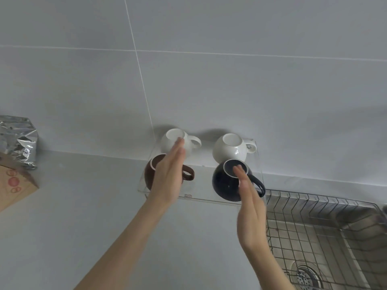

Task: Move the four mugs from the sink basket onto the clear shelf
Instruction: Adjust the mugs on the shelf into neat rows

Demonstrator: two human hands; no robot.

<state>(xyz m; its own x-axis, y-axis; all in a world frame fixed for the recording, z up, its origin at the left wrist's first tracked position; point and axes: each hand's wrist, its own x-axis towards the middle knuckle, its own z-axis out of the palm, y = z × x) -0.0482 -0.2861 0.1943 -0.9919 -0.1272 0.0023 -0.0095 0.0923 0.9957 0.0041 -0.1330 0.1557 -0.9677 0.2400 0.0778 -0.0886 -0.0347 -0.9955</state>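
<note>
Four mugs stand upside down on the clear shelf point(201, 198) at the centre of the frame: a white mug point(174, 139) at the back left, a second white mug point(230, 149) at the back right, a brown mug point(151, 174) at the front left and a dark navy mug point(225, 185) at the front right, each with its handle pointing toward the right of the frame. The left hand point(169, 176) is open and flat, fingers together, in front of the brown mug and overlapping the rear white mug in the picture; whether it touches either cannot be told. The right hand point(249, 204) is likewise open and flat, its fingertips over the base of the navy mug, gripping nothing. The wire sink basket point(326, 208) at the lower right shows no mugs in its visible part. A foil bag point(17, 141) and a cardboard box point(14, 185) sit at the left edge on the grey tabletop point(83, 206). Judged from this layout, the placing step appears complete; the next move calls only for drawing both hands clear without nudging the mugs.
</note>
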